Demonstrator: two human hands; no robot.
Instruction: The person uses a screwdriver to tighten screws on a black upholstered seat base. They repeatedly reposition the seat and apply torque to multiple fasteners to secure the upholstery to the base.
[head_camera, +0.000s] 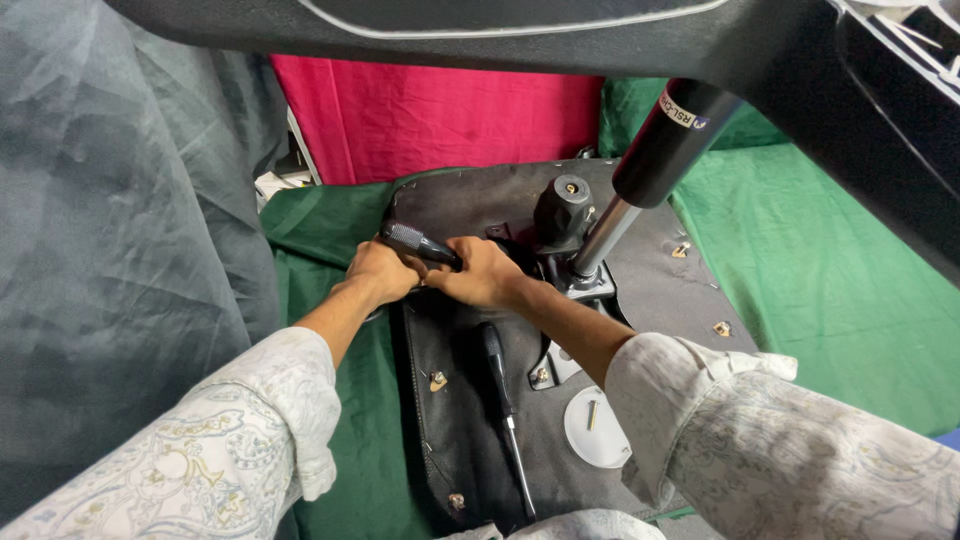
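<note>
Head view, looking down on an upturned chair seat base, a dark felt-covered panel lying on green cloth.

Left hand at about 11 o'clock of the panel, fingers curled and pressed together around a black knurled tool handle. Right hand just beside it, touching it at the thumb side, fingers folded down over the handle's front end; whatever the tip engages is hidden under that hand, so impossible to tell the fastener. Both grips closed on the same handle.

At 1 o'clock from the hands, a black adjustment knob and the gas lift cylinder rising toward 1 o'clock, seated in a metal mechanism plate.

At 6 o'clock from the right hand, a black-handled screwdriver lying loose on the panel, blade toward 6 o'clock. At 4 o'clock of it, a white round cap holding a small pin. Brass-coloured inserts dotted along the panel edges.

Judgement for doing this well: keep the handle square to the panel, press down with the right hand while turning with the left, wrists clear of the cylinder, loose screwdriver kept away from the forearm.
</note>
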